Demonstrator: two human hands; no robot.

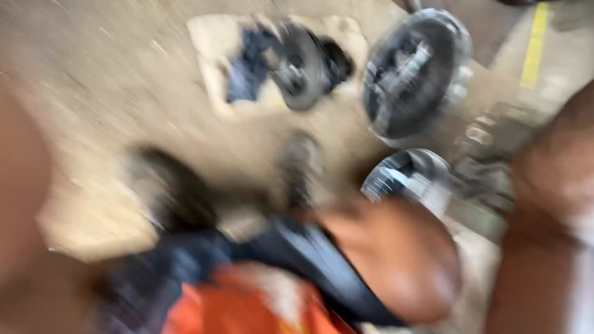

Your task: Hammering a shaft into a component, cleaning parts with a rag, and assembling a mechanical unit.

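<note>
Crouching over a dusty floor (111, 93), the person is reaching in with what is looking like the right hand (390, 260), though motion is smearing the whole view. The hand is sitting low in the middle, its leading edge touching or just beside the foot of a dark stubby part (300, 167). Whether the fingers are clamping it, cupping it or lying loose, I cannot tell. The left hand is not showing clearly: a skin-coloured blur (18, 198) is filling the left edge, and its state cannot be told either. The dark part is standing between the hand and a sheet of cardboard (210, 43) carrying a round metal piece (303, 65). Its long axis is running roughly up the picture, its far end pointing away from the person toward that cardboard. A large metal disc (414, 74) and a smaller one (408, 176) are lying to the right, the smaller near the hand. By my judgement the step in hand is taking hold of the dark part, and the next move is calling for a firm, square grip low on it. Dark cloth (297, 253) and orange cloth (241, 309) are lying beneath the hand.
</note>
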